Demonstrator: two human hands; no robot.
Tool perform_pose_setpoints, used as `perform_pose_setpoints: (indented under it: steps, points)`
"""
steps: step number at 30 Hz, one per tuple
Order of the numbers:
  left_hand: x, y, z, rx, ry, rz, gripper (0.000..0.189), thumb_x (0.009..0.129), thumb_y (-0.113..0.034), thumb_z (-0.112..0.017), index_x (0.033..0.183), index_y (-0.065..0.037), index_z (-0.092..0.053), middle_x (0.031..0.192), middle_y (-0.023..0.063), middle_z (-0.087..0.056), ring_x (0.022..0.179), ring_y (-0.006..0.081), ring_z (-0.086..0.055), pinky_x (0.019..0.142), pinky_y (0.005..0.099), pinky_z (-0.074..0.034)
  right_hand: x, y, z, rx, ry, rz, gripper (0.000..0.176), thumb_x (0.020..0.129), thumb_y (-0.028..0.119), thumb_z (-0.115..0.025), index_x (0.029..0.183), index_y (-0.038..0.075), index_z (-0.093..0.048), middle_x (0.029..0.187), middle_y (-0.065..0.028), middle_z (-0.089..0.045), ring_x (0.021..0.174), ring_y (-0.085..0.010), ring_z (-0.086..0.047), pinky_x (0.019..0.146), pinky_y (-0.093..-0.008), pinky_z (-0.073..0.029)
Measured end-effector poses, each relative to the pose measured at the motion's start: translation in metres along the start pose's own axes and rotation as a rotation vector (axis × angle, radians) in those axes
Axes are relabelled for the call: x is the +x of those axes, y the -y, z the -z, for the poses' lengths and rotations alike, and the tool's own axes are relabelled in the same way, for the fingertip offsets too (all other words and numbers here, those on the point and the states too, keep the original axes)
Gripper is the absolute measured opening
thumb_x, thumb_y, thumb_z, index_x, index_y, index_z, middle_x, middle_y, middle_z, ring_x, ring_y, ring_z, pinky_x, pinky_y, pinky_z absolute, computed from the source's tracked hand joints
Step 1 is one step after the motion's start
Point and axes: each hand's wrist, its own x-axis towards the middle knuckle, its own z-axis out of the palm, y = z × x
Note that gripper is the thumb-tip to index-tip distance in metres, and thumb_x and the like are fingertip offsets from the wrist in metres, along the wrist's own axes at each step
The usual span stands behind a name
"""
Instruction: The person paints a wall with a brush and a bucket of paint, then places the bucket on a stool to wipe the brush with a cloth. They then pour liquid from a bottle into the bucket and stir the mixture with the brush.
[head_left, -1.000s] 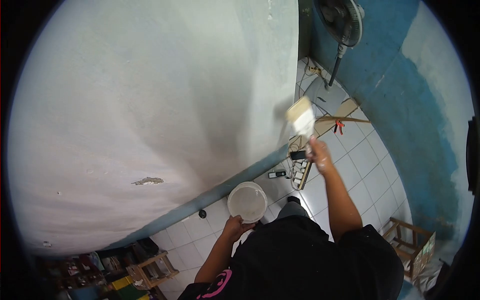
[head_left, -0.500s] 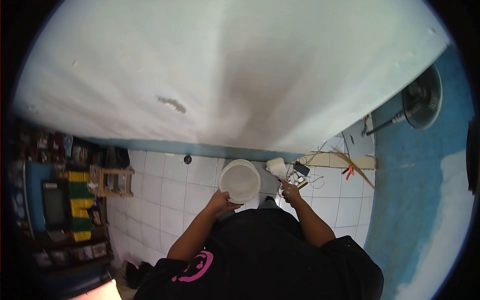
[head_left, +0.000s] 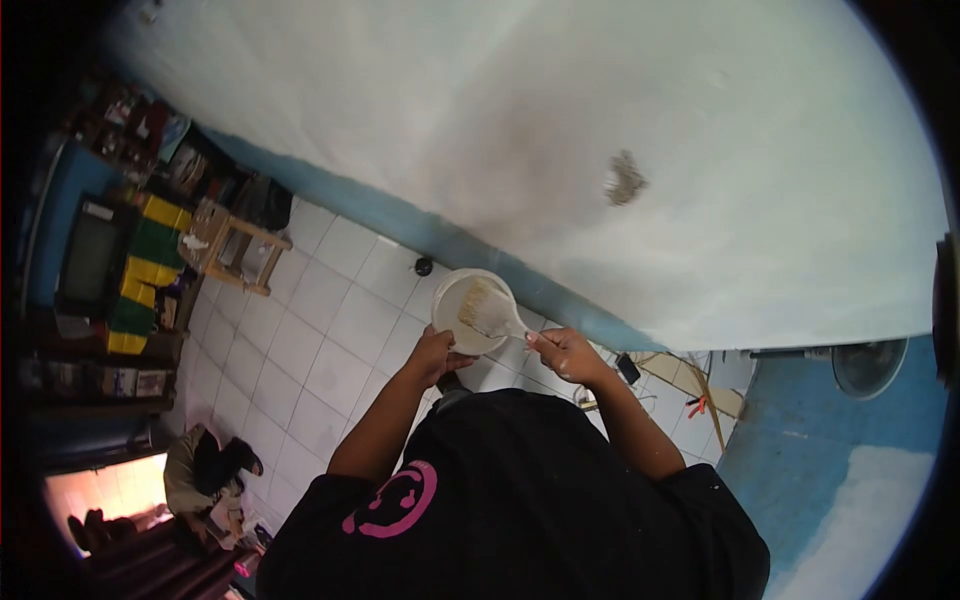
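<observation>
My left hand (head_left: 436,358) is closed on the near rim of a white bucket (head_left: 437,310), thumb over the edge and fingers below. My right hand (head_left: 565,355) grips the handle of a wide paintbrush (head_left: 490,312), which is pale all over with beige bristles. The brush head lies over the bucket's mouth, bristles pointing to the far left. Pale specks show on the right hand. Part of the bucket's inside is hidden behind the brush.
The whitish wall (head_left: 480,130) ahead has a rough grey patch (head_left: 626,180) and a blue lower band. A wooden stool (head_left: 240,250) stands left on the tiled floor (head_left: 340,320). A fan (head_left: 868,370), orange-handled pliers (head_left: 697,406) and a black box (head_left: 627,369) are at right.
The paintbrush has moved left from beside the bucket to over its mouth, along with my right hand. The view has turned leftward. My left hand keeps its hold on the rim.
</observation>
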Motion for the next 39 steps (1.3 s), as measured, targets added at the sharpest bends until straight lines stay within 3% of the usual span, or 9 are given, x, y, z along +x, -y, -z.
perform_pose_setpoints:
  steps: [2,6,7,10,16,22,29,35,39]
  points:
    - [0.000,-0.014,0.035,-0.055,-0.011,-0.029,0.044,0.079,-0.003,-0.034,0.120,0.000,-0.021,0.109,0.0249,-0.046,0.084,0.0362,-0.061,0.068,0.0387,-0.056,0.035,0.013,-0.035,-0.061,0.099,0.035,0.045,0.088,0.038,-0.048,0.064,0.000,-0.056,0.048,0.0013,-0.040,0.047,-0.0080,-0.037,0.046,-0.0269,-0.033]
    - [-0.018,-0.053,0.091,-0.083,-0.090,-0.072,0.046,0.077,-0.005,-0.035,0.121,0.003,-0.024,0.110,0.0250,-0.048,0.087,0.0367,-0.060,0.071,0.0389,-0.055,0.089,0.043,-0.103,-0.058,0.104,0.098,0.031,0.089,0.029,-0.046,0.087,0.001,-0.059,0.055,-0.0029,-0.053,0.046,-0.0106,-0.044,0.046,-0.0273,-0.037]
    - [-0.022,-0.061,0.104,-0.086,-0.121,-0.071,0.046,0.077,-0.005,-0.036,0.120,0.003,-0.023,0.110,0.0249,-0.048,0.087,0.0367,-0.060,0.071,0.0390,-0.055,0.097,0.055,-0.116,-0.007,0.111,0.056,0.028,0.089,0.024,-0.045,0.106,0.003,-0.055,0.061,-0.0041,-0.056,0.047,-0.0104,-0.047,0.047,-0.0256,-0.039]
    - [-0.027,-0.087,0.140,-0.100,-0.116,-0.122,0.046,0.076,-0.004,-0.037,0.119,0.003,-0.022,0.110,0.0252,-0.047,0.087,0.0368,-0.060,0.073,0.0404,-0.055,0.124,0.089,-0.145,0.162,0.148,-0.024,0.031,0.090,0.025,-0.045,0.111,0.003,-0.051,0.067,-0.0025,-0.057,0.050,-0.0076,-0.046,0.047,-0.0219,-0.039]
    - [0.000,-0.136,0.197,-0.129,-0.012,-0.127,0.051,0.078,-0.006,-0.034,0.125,0.002,-0.019,0.112,0.0251,-0.046,0.090,0.0363,-0.059,0.078,0.0415,-0.053,0.197,0.136,-0.170,0.084,0.133,0.039,0.030,0.088,0.027,-0.050,0.107,0.004,-0.054,0.071,-0.0038,-0.059,0.051,-0.0075,-0.049,0.049,-0.0218,-0.042]
    - [0.033,-0.211,0.248,-0.041,-0.029,-0.063,0.051,0.081,-0.007,-0.032,0.130,-0.004,-0.018,0.117,0.0229,-0.044,0.094,0.0362,-0.058,0.080,0.0420,-0.051,0.293,0.173,-0.194,0.034,0.018,0.029,0.030,0.083,0.029,-0.058,0.096,0.003,-0.059,0.066,-0.0051,-0.061,0.052,-0.0096,-0.052,0.051,-0.0252,-0.044]
    - [0.063,-0.333,0.325,0.208,-0.016,0.024,0.049,0.083,-0.010,-0.033,0.129,-0.004,-0.020,0.112,0.0219,-0.049,0.089,0.0321,-0.061,0.077,0.0394,-0.052,0.403,0.247,-0.226,-0.167,-0.076,0.168,0.033,0.078,0.031,-0.063,0.094,0.003,-0.059,0.072,-0.0134,-0.063,0.065,-0.0250,-0.062,0.061,-0.0334,-0.048]
    - [0.061,-0.403,0.392,0.112,-0.040,0.044,0.044,0.084,-0.013,-0.035,0.126,-0.004,-0.024,0.108,0.0201,-0.052,0.087,0.0299,-0.062,0.073,0.0373,-0.053,0.468,0.342,-0.255,-0.453,-0.011,0.297,0.030,0.079,0.030,-0.060,0.093,0.003,-0.059,0.080,-0.0157,-0.063,0.073,-0.0315,-0.061,0.066,-0.0381,-0.048]
    - [0.064,-0.432,0.448,0.166,-0.009,0.053,0.039,0.086,-0.015,-0.033,0.122,-0.001,-0.028,0.106,0.0211,-0.053,0.088,0.0300,-0.062,0.076,0.0374,-0.052,0.516,0.350,-0.291,-0.491,0.050,0.294,0.027,0.081,0.027,-0.055,0.096,0.004,-0.057,0.081,-0.0164,-0.063,0.076,-0.0331,-0.061,0.068,-0.0395,-0.047]
